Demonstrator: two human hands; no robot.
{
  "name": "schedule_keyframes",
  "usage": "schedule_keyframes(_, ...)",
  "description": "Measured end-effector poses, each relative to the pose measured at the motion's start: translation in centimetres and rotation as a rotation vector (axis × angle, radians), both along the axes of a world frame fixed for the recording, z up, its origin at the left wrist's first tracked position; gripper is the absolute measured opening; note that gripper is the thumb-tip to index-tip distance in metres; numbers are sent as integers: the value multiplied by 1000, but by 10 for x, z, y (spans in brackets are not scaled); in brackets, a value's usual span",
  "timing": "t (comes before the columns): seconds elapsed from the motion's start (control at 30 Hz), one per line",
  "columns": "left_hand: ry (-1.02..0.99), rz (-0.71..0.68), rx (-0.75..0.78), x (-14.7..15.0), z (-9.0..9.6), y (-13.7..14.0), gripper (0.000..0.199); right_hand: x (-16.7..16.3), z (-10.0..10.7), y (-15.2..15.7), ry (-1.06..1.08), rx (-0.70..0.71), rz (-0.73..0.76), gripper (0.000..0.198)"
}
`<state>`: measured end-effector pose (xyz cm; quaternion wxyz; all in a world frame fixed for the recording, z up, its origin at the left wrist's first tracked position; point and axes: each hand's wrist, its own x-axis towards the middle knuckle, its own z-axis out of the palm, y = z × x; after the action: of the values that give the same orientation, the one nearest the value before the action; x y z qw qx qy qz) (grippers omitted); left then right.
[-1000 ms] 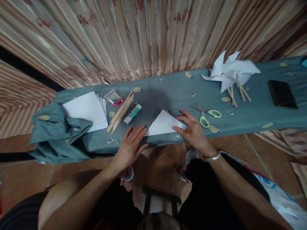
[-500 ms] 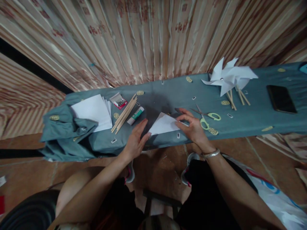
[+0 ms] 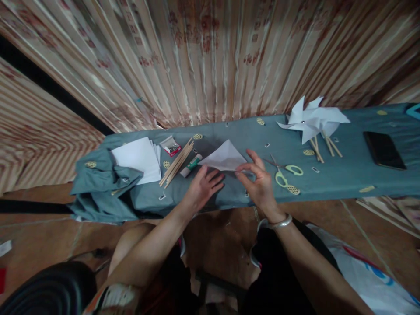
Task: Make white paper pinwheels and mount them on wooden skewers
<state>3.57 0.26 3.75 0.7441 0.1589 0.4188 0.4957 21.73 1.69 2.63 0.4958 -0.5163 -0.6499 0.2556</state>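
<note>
A folded white sheet of paper (image 3: 225, 156), triangular with its peak pointing away from me, is just above the cloth in front of me. Its right corner is pinched between the thumb and fingers of my right hand (image 3: 259, 181). My left hand (image 3: 204, 186) is at the near left edge, fingers stretched out and apart, the thumb touching or very close to the left corner. Just left of the paper lies a glue stick (image 3: 190, 165), partly behind that corner. Scissors (image 3: 282, 170) with light green handles lie spread to the right of my right hand.
Wooden sticks (image 3: 177, 162), a small red-and-white box of metal pins (image 3: 170, 145) and stacked white paper (image 3: 136, 159) are on the left. White paper pinwheels (image 3: 308, 120) on sticks and a black phone (image 3: 384, 150) lie right. Curtains (image 3: 210, 65) hang behind the cloth-covered table (image 3: 341, 179).
The folded paper has turned, its long edge now nearer me and its peak pointing away. My left hand has shifted right and below its edge; my right hand still pinches the right corner.
</note>
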Motion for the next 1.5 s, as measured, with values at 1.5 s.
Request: schedule_keyframes(1.5,99,130,-60,8,-29,18,13,22,-24,-23,-768,126,249,60)
